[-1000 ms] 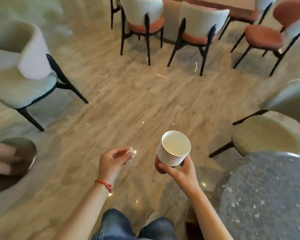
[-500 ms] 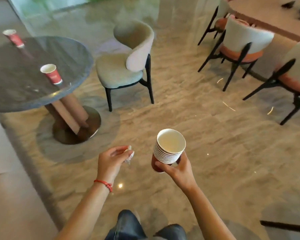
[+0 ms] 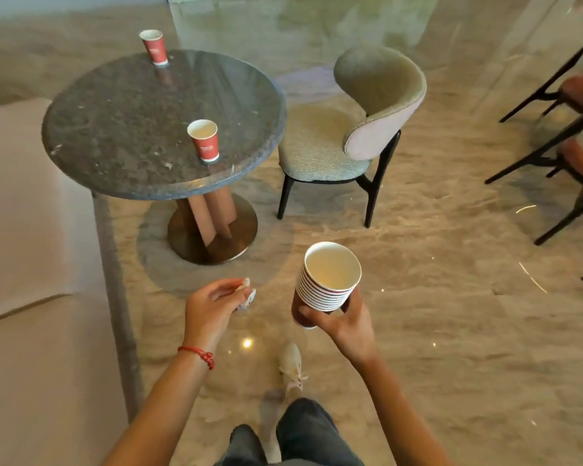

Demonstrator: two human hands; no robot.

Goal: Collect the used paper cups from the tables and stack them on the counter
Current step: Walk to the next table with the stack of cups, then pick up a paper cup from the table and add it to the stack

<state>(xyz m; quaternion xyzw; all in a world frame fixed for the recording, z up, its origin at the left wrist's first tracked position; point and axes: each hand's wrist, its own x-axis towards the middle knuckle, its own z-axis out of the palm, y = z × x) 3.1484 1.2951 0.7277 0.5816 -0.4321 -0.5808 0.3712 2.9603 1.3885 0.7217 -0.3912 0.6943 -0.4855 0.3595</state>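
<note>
While the right hand is wrapped around a nested stack of paper cups, held tilted a bit with the open top facing up, the left hand is curled shut on a small crumpled white scrap pinched at the fingertips. Both are out over the marble floor, well apart from the round dark stone surface up ahead on the left. Two red cups are standing upright on it: the near cup sits toward the front right part, and the far cup is right at the back edge. Just beside the surface on the right there's a beige padded chair. Jeans and one pale shoe show at the bottom.
</note>
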